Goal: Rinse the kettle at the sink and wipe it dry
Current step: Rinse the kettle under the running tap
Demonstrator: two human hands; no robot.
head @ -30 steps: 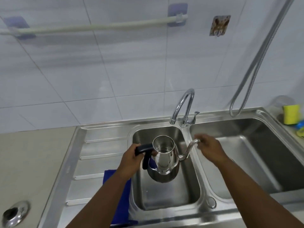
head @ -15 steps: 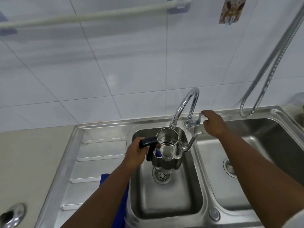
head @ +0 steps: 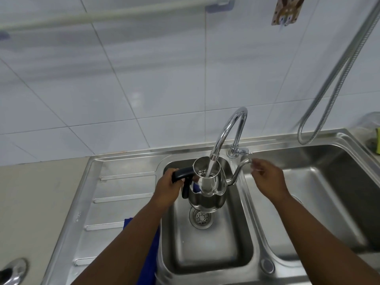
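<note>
A shiny steel kettle [head: 207, 192] with a black handle and a thin curved spout hangs upright over the left sink basin [head: 205, 249]. My left hand [head: 167, 188] grips its black handle. Water runs from the chrome tap [head: 228, 130] straight into the kettle's open top. My right hand [head: 267, 177] is just right of the spout tip, below the tap lever [head: 243, 151], fingers loosely curled and holding nothing. A blue cloth [head: 152, 249] lies on the draining board, partly hidden by my left forearm.
The right basin [head: 329, 182] lies beside the left one. A metal shower hose [head: 337, 68] hangs down the tiled wall at right. A yellow sponge [head: 378, 142] sits at the far right edge. A round metal fitting [head: 12, 270] is set in the counter at bottom left.
The tap was turned on and water now pours into the kettle. My right hand has dropped from the tap lever to beside the spout tip. The kettle sits closer under the tap.
</note>
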